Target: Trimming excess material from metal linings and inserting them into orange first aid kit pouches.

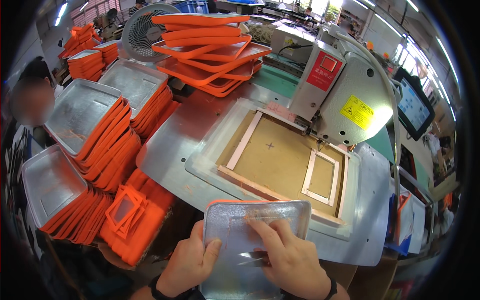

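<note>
A shallow rectangular panel point(235, 237) with a silvery inner face and an orange edge is held up at the lower middle. My left hand point(186, 264) grips its left edge, thumb on the silver face, fingers behind and hidden. In my right hand point(296, 257) is a pair of small thread snips point(253, 259), blades pointing left, handles mostly covered by the palm. The right fingertips press on the silver face, by a stitched line near its top. Beyond the panel lies a tan sewing template point(270, 165) with pale strips around it, under the head of a sewing machine point(352, 95).
Stacks of silver-and-orange panels point(82, 112) stand at left, with orange frames point(125, 212) below. Another pile point(205, 55) sits behind the metal table point(172, 160). A fan point(150, 32) is at the back, a touch screen point(415, 102) at right. Another person point(32, 100) is at far left.
</note>
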The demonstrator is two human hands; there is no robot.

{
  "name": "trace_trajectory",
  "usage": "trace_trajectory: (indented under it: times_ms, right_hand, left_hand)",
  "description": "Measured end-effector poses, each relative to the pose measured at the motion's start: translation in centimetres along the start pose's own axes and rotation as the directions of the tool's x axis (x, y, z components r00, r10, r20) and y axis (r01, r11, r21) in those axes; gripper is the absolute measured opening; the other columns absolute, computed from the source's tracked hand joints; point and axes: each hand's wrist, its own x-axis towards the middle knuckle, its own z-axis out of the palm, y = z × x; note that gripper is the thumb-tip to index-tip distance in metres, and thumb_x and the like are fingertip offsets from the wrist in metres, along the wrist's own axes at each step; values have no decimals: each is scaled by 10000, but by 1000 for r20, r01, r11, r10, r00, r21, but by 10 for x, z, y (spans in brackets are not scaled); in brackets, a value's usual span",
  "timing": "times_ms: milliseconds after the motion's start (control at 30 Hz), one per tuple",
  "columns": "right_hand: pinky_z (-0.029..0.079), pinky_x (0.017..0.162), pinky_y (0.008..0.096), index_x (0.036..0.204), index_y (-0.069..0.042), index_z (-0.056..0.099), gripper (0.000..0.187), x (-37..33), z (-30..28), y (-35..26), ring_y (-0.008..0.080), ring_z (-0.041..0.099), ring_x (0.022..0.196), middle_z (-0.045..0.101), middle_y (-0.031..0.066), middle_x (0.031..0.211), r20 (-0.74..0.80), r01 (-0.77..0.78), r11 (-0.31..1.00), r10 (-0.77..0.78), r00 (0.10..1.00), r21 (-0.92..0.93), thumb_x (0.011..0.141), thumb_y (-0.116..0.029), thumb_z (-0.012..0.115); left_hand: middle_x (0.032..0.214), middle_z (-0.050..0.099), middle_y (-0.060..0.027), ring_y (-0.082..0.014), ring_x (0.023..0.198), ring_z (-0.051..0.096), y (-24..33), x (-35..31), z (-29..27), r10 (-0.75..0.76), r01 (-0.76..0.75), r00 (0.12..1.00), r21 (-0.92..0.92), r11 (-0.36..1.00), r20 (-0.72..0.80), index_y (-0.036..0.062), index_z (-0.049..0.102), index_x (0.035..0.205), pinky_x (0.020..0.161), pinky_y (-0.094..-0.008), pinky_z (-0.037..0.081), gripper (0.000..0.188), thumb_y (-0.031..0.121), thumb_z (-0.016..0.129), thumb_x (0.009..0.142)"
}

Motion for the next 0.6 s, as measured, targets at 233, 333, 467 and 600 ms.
trace_trajectory:
  times_ms: [233,333,467,600]
  right_hand:
    - [525,546,336,1348,-135,541,710,3,-1,-1,219,647,733,558,53,985,37,40,997,-37,999,-69,672,-41,734]
    - [468,552,319,1115,-83,619,307,1,5,-1,239,609,666,606,83,789,-221,48,997,-34,975,55,812,-41,630]
    - [528,550,339,1352,-136,537,717,5,0,-2,224,649,738,559,49,985,29,17,999,-15,999,-37,669,-50,739]
    - [531,551,344,1334,-132,538,698,4,0,2,230,652,750,567,55,1003,50,41,998,-39,998,-37,670,-54,741]
  left_hand:
    - [829,671,-234,-433,791,670,-3,0,1,-7,7,1000,0,1000,-9,-36,416,1237,713,-468,522,381,214,519,968]
    - [810,665,-240,-438,780,667,-3,0,1,18,-18,1000,18,1000,-6,-36,417,1236,703,-474,521,384,219,518,967]
    - [801,658,-248,-447,777,661,-2,0,0,-13,13,1000,8,1000,4,-38,413,1240,696,-480,520,389,212,522,963]
    - [802,660,-243,-447,775,660,-4,0,1,-18,18,1000,13,1000,-1,-38,410,1240,697,-480,519,388,203,525,959]
